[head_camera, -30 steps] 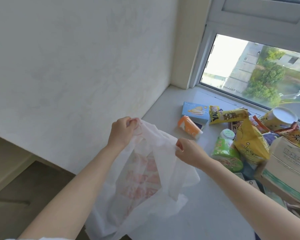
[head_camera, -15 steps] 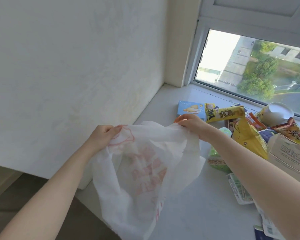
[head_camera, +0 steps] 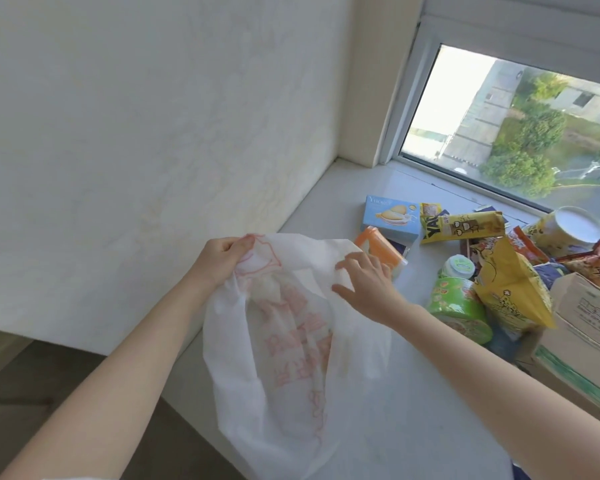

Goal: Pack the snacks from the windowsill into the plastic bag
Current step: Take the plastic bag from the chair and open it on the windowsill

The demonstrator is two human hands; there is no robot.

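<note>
The left hand point(head_camera: 222, 258) is pinching the near-left rim of the plastic bag point(head_camera: 291, 341) between thumb and curled fingers. It is holding the mouth up while the body of the bag is hanging over the near edge of the windowsill point(head_camera: 413, 393). The right hand point(head_camera: 364, 282) is spreading loosely with nothing in its grasp, its fingertips lying at the bag's right rim. The orange packet point(head_camera: 381, 251) is lying just beyond those fingertips, to the far right, with its long axis running from far-left to near-right. This makes it the nearest snack, and it is far closer to the right hand than to the left. The blue biscuit box point(head_camera: 390, 216) is sitting just behind it, and the green cup point(head_camera: 458, 306) is standing further right.
</note>
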